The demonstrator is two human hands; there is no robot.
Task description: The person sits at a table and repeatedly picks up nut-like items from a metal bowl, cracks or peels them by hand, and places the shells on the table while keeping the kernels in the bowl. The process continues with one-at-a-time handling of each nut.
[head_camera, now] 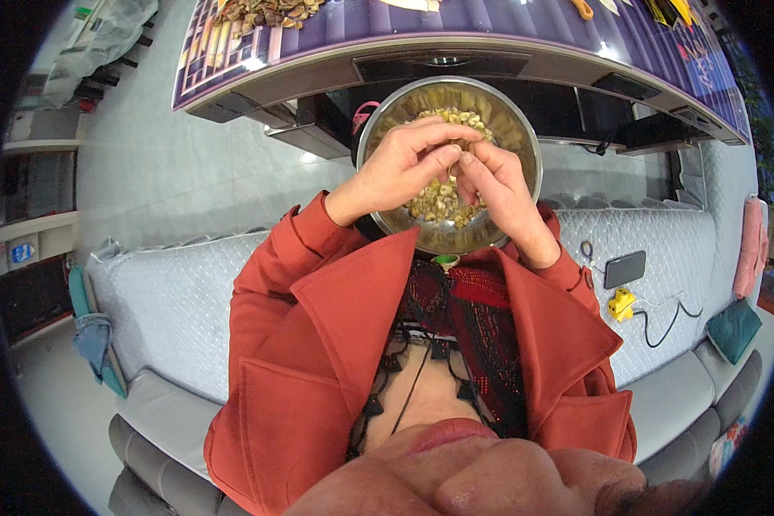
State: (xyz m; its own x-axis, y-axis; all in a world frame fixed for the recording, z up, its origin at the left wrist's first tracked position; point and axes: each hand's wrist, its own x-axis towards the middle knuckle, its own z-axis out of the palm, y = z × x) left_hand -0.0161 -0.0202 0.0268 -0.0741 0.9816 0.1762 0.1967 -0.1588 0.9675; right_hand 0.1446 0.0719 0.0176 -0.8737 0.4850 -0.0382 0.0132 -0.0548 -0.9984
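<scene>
A large stainless steel bowl (pixel 529 138) stands right in front of my body, with many small yellowish pieces (pixel 438 200), maybe nuts or kernels, in its bottom. Above it, my left hand (pixel 409 155) and my right hand (pixel 500 184) meet, thumbs and fingertips close together. They seem to pinch something small between them, but the fingers hide it, so I cannot tell what it is or which hand bears it. Beyond the bowl, a pile of brown shells or peels (pixel 267 11) lies on the purple patterned tabletop (pixel 355 22).
The table's curved edge runs across beyond the bowl, with an orange-handled tool (pixel 582 9) on top. On the quilted sofa cover (pixel 658 238) at the right lie a dark phone (pixel 624 269), a yellow power adapter (pixel 621 305) and cables. A pink handle shows left of the bowl.
</scene>
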